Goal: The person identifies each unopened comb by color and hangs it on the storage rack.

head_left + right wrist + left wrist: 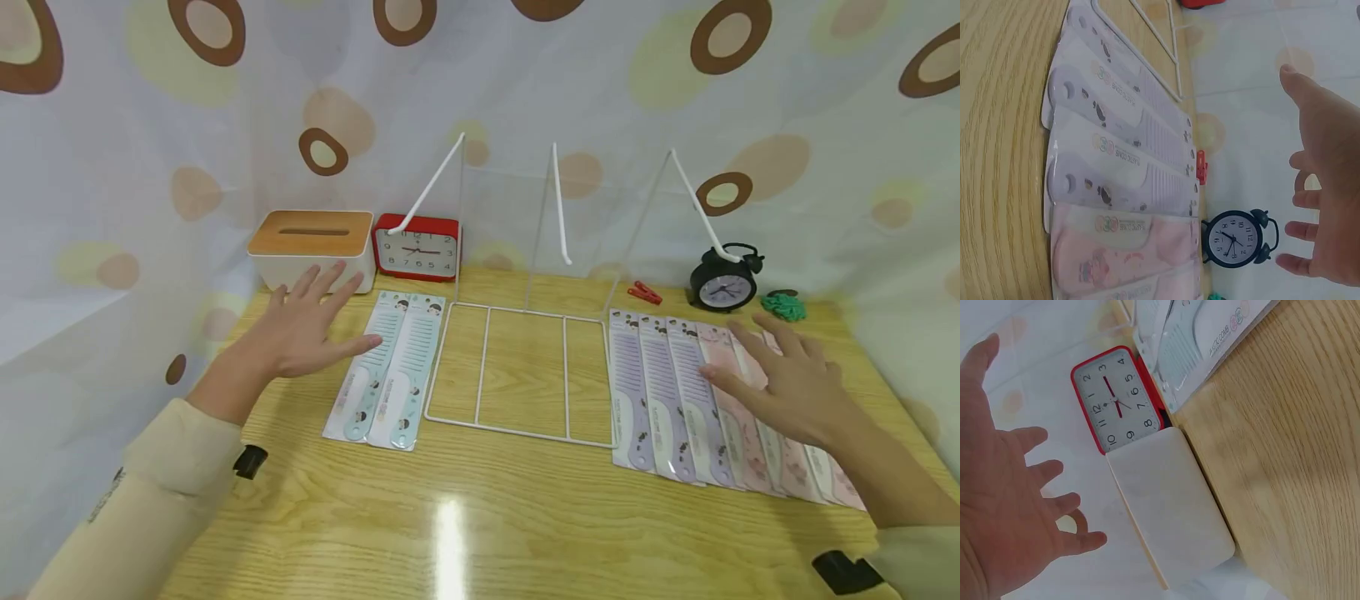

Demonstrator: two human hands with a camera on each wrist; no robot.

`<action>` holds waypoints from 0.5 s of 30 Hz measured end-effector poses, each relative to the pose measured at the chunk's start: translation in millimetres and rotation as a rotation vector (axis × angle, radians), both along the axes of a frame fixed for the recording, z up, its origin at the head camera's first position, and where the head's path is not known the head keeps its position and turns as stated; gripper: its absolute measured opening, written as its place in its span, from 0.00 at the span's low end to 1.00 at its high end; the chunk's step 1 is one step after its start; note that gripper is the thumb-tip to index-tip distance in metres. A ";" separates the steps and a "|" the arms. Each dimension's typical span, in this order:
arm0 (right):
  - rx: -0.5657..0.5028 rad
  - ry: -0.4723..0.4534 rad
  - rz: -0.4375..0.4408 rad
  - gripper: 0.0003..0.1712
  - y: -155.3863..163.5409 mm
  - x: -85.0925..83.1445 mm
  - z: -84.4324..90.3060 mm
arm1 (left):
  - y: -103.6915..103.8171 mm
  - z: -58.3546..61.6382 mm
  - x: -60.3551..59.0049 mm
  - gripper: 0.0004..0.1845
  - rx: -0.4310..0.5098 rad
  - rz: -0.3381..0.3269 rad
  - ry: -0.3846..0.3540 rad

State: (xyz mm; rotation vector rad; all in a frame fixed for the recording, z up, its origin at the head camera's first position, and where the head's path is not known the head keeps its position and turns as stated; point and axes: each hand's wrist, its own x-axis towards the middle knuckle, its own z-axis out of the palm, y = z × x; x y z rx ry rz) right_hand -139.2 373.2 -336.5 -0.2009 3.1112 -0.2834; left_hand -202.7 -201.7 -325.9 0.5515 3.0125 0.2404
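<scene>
Two packaged light-blue combs [405, 375] lie side by side left of a white wire rack [480, 427]. Over their upper left hovers my left hand [307, 325], fingers spread, holding nothing. On the rack's right, packaged purple combs [663, 408] overlap in a row with packaged pink combs [750, 442]. My right hand [795, 383] hangs above the pink ones with its fingers apart and nothing in them; it hides parts of those packages. Both wrist views show the hands, left [1010, 506] and right [1335, 206], raised off the table.
Behind the left hand stand a white tissue box [311, 250] with a wooden lid and a red clock [417, 248]. At the back right are red clips [645, 292], a black alarm clock [723, 283] and a green bundle [783, 307]. The rack's three white prongs rise and slope forward.
</scene>
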 end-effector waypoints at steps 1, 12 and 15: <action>-0.011 -0.003 0.007 0.49 -3.2 -1.0 -1.5 | 0.9 -1.2 -2.6 0.51 0.014 0.001 -0.013; -0.111 -0.110 0.057 0.50 -52.2 -10.0 -24.3 | 6.3 -28.2 -52.7 0.52 0.200 -0.002 -0.214; -0.199 -0.147 0.078 0.50 -64.7 -12.3 -33.2 | 3.3 -38.6 -64.3 0.49 0.272 0.002 -0.279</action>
